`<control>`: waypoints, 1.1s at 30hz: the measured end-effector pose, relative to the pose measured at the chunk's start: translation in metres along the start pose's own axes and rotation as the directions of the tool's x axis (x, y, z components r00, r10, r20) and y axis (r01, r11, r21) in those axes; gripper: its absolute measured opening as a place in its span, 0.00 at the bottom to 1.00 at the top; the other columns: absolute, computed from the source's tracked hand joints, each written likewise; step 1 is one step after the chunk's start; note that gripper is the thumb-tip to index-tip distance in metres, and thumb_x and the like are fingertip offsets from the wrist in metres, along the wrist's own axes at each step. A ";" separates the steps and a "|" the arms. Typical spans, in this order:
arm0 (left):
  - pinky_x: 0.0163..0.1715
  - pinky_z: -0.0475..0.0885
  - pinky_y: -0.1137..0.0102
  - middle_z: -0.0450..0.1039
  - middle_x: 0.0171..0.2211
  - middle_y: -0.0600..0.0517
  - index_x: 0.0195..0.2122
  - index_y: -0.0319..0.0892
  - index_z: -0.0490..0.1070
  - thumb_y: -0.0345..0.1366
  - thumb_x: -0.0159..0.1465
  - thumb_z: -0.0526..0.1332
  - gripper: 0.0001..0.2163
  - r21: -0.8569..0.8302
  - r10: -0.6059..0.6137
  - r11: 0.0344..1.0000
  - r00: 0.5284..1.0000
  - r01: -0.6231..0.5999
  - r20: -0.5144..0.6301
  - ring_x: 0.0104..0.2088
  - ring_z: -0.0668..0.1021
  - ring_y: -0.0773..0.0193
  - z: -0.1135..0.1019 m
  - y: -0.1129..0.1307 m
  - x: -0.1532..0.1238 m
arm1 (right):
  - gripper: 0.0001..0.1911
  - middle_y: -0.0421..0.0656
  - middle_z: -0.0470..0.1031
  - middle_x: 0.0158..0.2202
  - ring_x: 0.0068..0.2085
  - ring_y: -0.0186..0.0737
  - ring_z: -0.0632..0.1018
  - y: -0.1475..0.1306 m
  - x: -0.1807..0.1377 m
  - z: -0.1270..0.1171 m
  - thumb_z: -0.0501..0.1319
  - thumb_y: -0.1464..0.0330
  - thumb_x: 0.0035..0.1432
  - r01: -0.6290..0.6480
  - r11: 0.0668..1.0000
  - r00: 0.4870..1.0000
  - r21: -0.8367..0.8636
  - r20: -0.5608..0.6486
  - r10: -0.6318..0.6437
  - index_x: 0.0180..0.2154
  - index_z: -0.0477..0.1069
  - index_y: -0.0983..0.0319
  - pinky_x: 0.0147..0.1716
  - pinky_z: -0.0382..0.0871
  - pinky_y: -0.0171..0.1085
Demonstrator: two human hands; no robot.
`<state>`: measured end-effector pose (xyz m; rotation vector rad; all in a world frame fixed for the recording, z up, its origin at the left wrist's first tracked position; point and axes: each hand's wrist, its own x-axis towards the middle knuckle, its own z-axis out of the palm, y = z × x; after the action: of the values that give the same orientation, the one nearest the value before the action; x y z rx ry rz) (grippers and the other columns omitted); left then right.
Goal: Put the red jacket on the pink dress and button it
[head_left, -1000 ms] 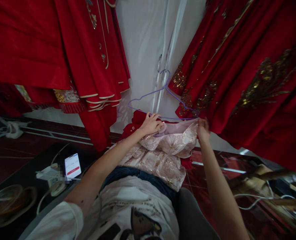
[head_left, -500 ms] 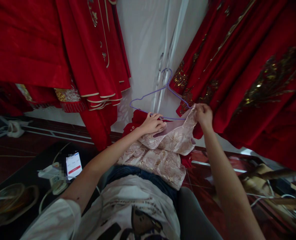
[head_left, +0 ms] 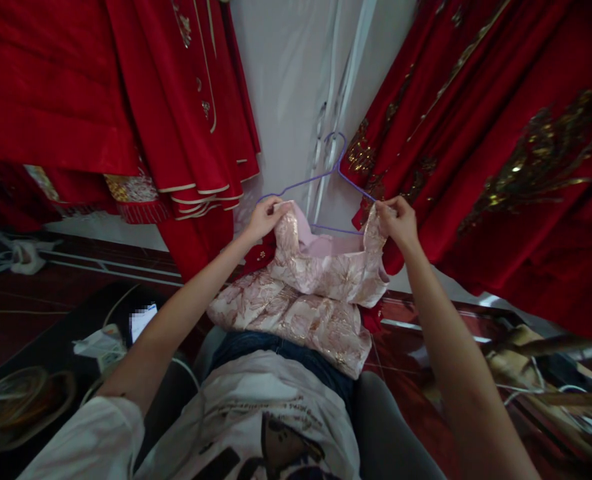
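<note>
Your left hand [head_left: 267,219] and right hand [head_left: 400,220] narrowly pinched the shoulder straps [head_left: 287,235] of a pale-pink, gold-glinting floral brocade garment [head_left: 326,277] near a thin purple triangular hanger [head_left: 339,164].

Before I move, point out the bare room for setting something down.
A bare strip of black surface lies between the round container and the white plastic piece. A reach could likely pass before the white panel, above the purple hanger, between the red garments. It's crowded where the left hand and right hand grip the sleeveless brocade garment.
</note>
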<state>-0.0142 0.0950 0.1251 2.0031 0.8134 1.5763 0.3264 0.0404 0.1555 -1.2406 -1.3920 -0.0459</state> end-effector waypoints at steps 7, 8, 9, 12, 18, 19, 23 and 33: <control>0.31 0.68 0.72 0.76 0.31 0.49 0.34 0.38 0.75 0.58 0.52 0.65 0.25 0.011 -0.193 0.981 0.975 0.195 -0.111 0.30 0.75 0.64 -0.076 -0.057 -0.023 | 0.12 0.38 0.70 0.26 0.28 0.36 0.69 0.014 0.016 -0.004 0.65 0.58 0.52 0.003 0.998 1.000 0.058 0.022 -0.005 0.28 0.69 0.60 0.32 0.65 0.37; 0.31 0.68 0.72 0.76 0.30 0.49 0.34 0.38 0.75 0.59 0.51 0.65 0.25 -0.012 -0.238 0.971 0.965 0.238 -0.110 0.30 0.75 0.64 -0.078 -0.062 -0.026 | 0.12 0.39 0.70 0.26 0.28 0.36 0.70 0.015 0.016 -0.004 0.65 0.58 0.52 0.003 0.998 1.000 0.056 0.023 -0.005 0.28 0.70 0.60 0.32 0.65 0.37; 0.31 0.68 0.72 0.77 0.30 0.49 0.33 0.38 0.75 0.60 0.50 0.66 0.26 -0.034 -0.276 0.961 0.954 0.274 -0.118 0.29 0.75 0.64 -0.078 -0.066 -0.029 | 0.12 0.39 0.70 0.26 0.28 0.36 0.70 0.015 0.016 -0.004 0.65 0.58 0.52 0.002 0.999 1.000 0.053 0.024 -0.004 0.28 0.70 0.60 0.32 0.66 0.37; 0.34 0.70 0.71 0.78 0.33 0.48 0.34 0.39 0.75 0.59 0.49 0.66 0.26 -0.091 -0.333 0.942 0.929 0.322 -0.160 0.33 0.77 0.63 -0.072 -0.070 -0.032 | 0.12 0.39 0.71 0.26 0.29 0.36 0.71 0.015 0.015 -0.005 0.64 0.58 0.52 -0.002 0.999 1.000 0.040 0.030 0.000 0.29 0.70 0.60 0.32 0.66 0.36; 0.36 0.70 0.72 0.78 0.35 0.48 0.34 0.40 0.76 0.57 0.50 0.67 0.23 -0.158 -0.342 0.936 0.920 0.315 -0.191 0.35 0.77 0.63 -0.065 -0.069 -0.029 | 0.10 0.39 0.71 0.28 0.30 0.36 0.71 0.013 0.014 -0.007 0.63 0.60 0.54 0.050 0.999 0.999 0.002 0.006 -0.050 0.31 0.70 0.60 0.33 0.67 0.37; 0.35 0.70 0.72 0.78 0.34 0.49 0.34 0.40 0.76 0.56 0.50 0.67 0.23 -0.168 -0.342 0.935 0.920 0.312 -0.190 0.34 0.77 0.64 -0.065 -0.067 -0.028 | 0.10 0.39 0.71 0.28 0.30 0.37 0.71 0.012 0.013 -0.007 0.63 0.60 0.54 0.060 0.998 0.998 0.003 0.002 -0.060 0.31 0.70 0.60 0.33 0.67 0.37; 0.37 0.70 0.72 0.79 0.35 0.49 0.33 0.40 0.77 0.54 0.50 0.69 0.21 -0.181 -0.283 0.952 0.938 0.249 -0.199 0.35 0.77 0.63 -0.059 -0.049 -0.008 | 0.10 0.39 0.69 0.26 0.28 0.37 0.70 0.008 0.010 -0.005 0.63 0.60 0.54 0.060 0.998 0.998 0.027 0.023 -0.061 0.30 0.69 0.59 0.32 0.67 0.38; 0.40 0.73 0.66 0.79 0.34 0.46 0.38 0.40 0.77 0.60 0.56 0.61 0.26 -0.181 -0.272 0.939 0.953 0.293 0.132 0.39 0.79 0.58 -0.043 -0.001 0.040 | 0.13 0.37 0.67 0.25 0.27 0.35 0.68 0.023 0.008 0.004 0.66 0.58 0.49 -0.106 0.969 0.993 0.221 0.078 0.091 0.28 0.68 0.59 0.31 0.64 0.37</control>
<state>-0.0499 0.1235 0.1628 1.7245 0.8264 1.3208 0.3408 0.0581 0.1462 -1.1275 -1.3500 0.2195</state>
